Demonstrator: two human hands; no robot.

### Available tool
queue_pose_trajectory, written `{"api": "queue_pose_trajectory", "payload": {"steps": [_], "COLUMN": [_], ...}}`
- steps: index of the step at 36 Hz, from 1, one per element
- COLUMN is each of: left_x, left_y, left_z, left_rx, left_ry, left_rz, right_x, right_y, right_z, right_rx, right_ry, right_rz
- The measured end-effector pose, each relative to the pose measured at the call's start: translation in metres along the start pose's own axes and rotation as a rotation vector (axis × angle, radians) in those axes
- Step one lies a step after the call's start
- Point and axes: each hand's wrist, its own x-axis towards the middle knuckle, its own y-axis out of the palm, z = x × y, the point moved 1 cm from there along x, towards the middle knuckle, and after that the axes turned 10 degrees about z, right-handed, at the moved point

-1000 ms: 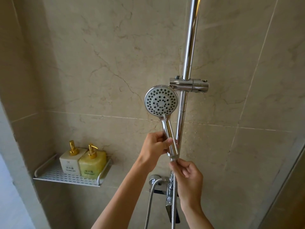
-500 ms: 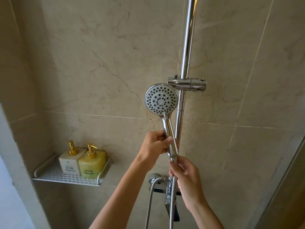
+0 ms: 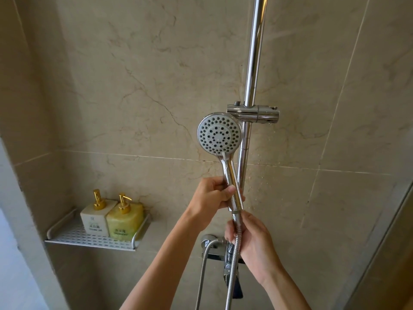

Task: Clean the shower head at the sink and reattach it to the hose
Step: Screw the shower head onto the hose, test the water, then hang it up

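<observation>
Starting at the left of my view, a perforated white shelf (image 3: pixel 89 239) on the tiled wall carries two pump bottles, a pale one (image 3: pixel 97 217) and a yellow one (image 3: pixel 124 220), touching side by side. Moving right, my left hand (image 3: pixel 212 195) grips the lower handle of the shower head (image 3: pixel 220 134), fingers curled round the chrome with the thumb laid across the front. The shower head is held in the air just left of the vertical slide rail (image 3: pixel 251 86) and just below the empty bracket (image 3: pixel 253 114); its long axis runs nearly upright, tilted a little so the round spray face is up and to the left, turned toward me, while the handle end points down and slightly right. Under it, my right hand (image 3: pixel 250 238) pinches the top of the metal hose (image 3: pixel 233 253) at the nut, fingertips closed round it right where it meets the handle. The mixer valve (image 3: pixel 212 245) sits behind, partly hidden. I judge this to be the coupling step at the hose joint; I cannot tell from here whether the thread is being loosened or tightened. The next move calls for keeping the handle steady with my left while my right turns the nut squarely, without cross-threading or kinking the hose.
</observation>
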Motion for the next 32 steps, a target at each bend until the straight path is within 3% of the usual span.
{"api": "queue_pose_trajectory", "payload": {"steps": [5,17,23,32], "left_x": [0.000,-0.001,0.000,0.002], "left_y": [0.003,0.002,0.002,0.002], "left_z": [0.002,-0.002,-0.001,-0.004], "left_rx": [0.009,0.041,0.013,0.007], "left_ry": [-0.010,-0.008,0.000,0.011], "left_rz": [0.002,0.019,0.002,0.001], "right_x": [0.002,0.002,-0.002,-0.002], "right_y": [-0.003,-0.010,-0.010,-0.010], "right_z": [-0.005,-0.002,0.003,0.006], "right_rx": [-0.121,-0.133,-0.139,-0.081], "right_ry": [-0.005,0.099,-0.027,-0.016], "right_rz": [-0.051,-0.089,-0.025,-0.067]}}
